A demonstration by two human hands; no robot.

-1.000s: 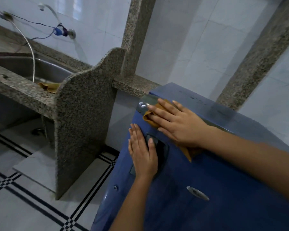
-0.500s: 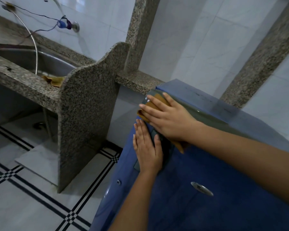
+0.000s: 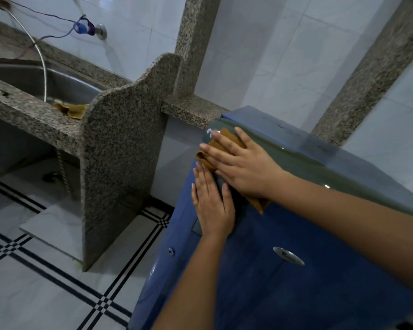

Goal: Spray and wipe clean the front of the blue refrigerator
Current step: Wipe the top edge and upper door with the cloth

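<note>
While I'm watching the head cam feed, the right hand [image 3: 243, 167] lies flat on a brown cloth [image 3: 227, 139]. It's pressing the cloth against the top left corner of the blue refrigerator [image 3: 308, 270], right where the blue door front meets the grey-green strip [image 3: 332, 172] along the top. Its fingers [image 3: 215, 151] are straight and spread, so nothing's gripped. The cloth is just pinned under the palm, with bits poking out past the fingertips and a tail sticking out below the wrist.

The left hand [image 3: 212, 210] sits just below it, palm down on the door front. Those fingers are straight and close together, holding nothing, just resting on the door. The two hands are super close, and I can't tell if they actually touch.

Further down the door there's an oval metal badge [image 3: 288, 256], plus a small round stud [image 3: 170, 251] near the left edge. The fridge fills the lower right of my view, seen from above at a tilt.

Left of it stands a granite worktop [image 3: 34, 115] with a steel sink [image 3: 22, 77] set in. A second brownish cloth [image 3: 73, 110] lies crumpled at the sink's near edge, and a thin metal hose [image 3: 42, 67] droops into the basin. White floor tiles [image 3: 57, 282] with black lines run underneath.
</note>
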